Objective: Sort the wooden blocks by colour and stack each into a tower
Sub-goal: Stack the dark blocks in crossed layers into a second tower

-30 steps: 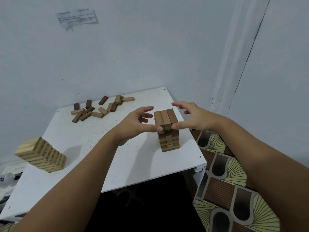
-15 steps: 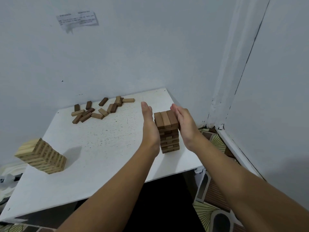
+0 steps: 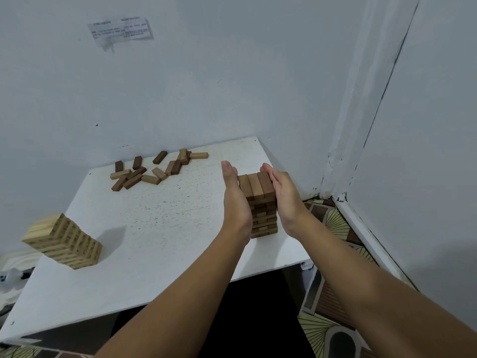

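Observation:
A brown block tower [image 3: 260, 202] stands near the right edge of the white table [image 3: 160, 228]. My left hand [image 3: 236, 200] is flat against its left side and my right hand [image 3: 285, 200] flat against its right side, fingers straight and pointing away from me. A taller pale block tower [image 3: 64, 241] stands at the table's left. Several loose brown and pale blocks [image 3: 152, 169] lie scattered at the far edge by the wall.
The table sits in a corner, with a grey wall close behind and another to the right. A paper note [image 3: 120, 31] is stuck on the back wall. Patterned floor tiles [image 3: 330, 223] show right of the table; white clutter [image 3: 10, 275] lies beyond its left edge.
A second ago my fingertips pinched the top layer of the brown tower. Both hands have since turned flat and pressed in against the tower's two sides.

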Action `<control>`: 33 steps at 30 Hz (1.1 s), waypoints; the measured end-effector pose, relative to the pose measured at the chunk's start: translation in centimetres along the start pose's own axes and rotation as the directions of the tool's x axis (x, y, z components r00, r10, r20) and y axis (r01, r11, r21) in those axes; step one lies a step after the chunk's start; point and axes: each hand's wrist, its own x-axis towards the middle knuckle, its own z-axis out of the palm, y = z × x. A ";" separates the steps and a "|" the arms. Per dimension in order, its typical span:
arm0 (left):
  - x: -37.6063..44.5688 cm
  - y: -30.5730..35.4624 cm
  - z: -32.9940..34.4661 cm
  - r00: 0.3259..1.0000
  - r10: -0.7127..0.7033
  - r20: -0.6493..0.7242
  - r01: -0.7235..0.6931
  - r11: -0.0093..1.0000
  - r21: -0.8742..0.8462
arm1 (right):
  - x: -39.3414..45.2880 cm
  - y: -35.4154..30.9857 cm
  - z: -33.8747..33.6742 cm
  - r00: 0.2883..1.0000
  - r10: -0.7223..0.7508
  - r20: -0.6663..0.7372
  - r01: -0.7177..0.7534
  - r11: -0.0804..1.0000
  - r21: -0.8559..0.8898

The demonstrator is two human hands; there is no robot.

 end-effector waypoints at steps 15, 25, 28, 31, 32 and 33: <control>-0.2 -0.5 0.4 0.999 -0.001 -0.035 0.002 1.000 0.016 | 0.2 0.1 0.1 1.000 0.020 0.006 -0.019 1.000 -0.017; -0.8 0.1 -0.1 0.998 0.061 0.016 -0.062 0.996 0.070 | -0.4 -0.8 0.2 1.000 -0.017 0.007 0.017 0.998 -0.061; 0.0 0.3 -1.7 0.994 0.111 -0.024 -0.107 0.987 0.121 | -0.5 -1.4 -0.1 0.998 -0.065 0.010 0.066 0.987 -0.147; 0.6 1.1 -4.4 0.976 0.193 -0.098 -0.169 0.962 0.215 | 0.4 -2.5 -0.6 0.987 -0.159 0.008 0.155 0.942 -0.299; 1.0 1.4 -5.8 0.966 0.238 -0.105 -0.203 0.941 0.271 | 0.8 -3.2 -0.5 0.980 -0.200 0.014 0.190 0.906 -0.378; 1.5 1.6 -7.4 0.952 0.286 -0.107 -0.235 0.911 0.338 | 1.2 -3.9 -0.3 0.969 -0.246 0.025 0.229 0.857 -0.461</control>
